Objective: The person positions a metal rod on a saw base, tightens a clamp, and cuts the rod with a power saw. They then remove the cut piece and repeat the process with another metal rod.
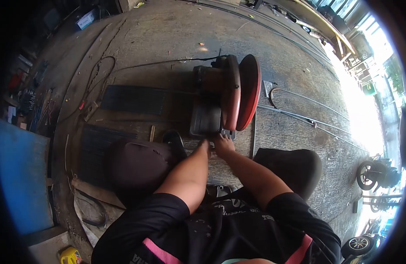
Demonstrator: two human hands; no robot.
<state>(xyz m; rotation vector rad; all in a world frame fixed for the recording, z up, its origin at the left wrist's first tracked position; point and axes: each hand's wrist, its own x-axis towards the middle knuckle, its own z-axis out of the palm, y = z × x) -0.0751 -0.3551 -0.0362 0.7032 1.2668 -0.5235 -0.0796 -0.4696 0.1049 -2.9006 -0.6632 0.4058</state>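
A cut-off saw with a red guard (249, 92) and a dark motor stands on the floor in front of me. My left hand (205, 147) is low at the near edge of the saw's grey base (205, 121); its fingers are dark and blurred. Beside it, my right hand (223, 144) rests on the near right end of the base, under the guard, fingers bent over a small metal part too small to make out. The two hands are close together.
Dark flat plates (132, 99) lie left of the saw. A cable (141, 65) runs left from it. Thin metal rods (291, 115) extend right across the floor. A blue panel (22, 176) stands far left, a yellow container (70, 255) lower left, and a motorcycle (376, 174) at right.
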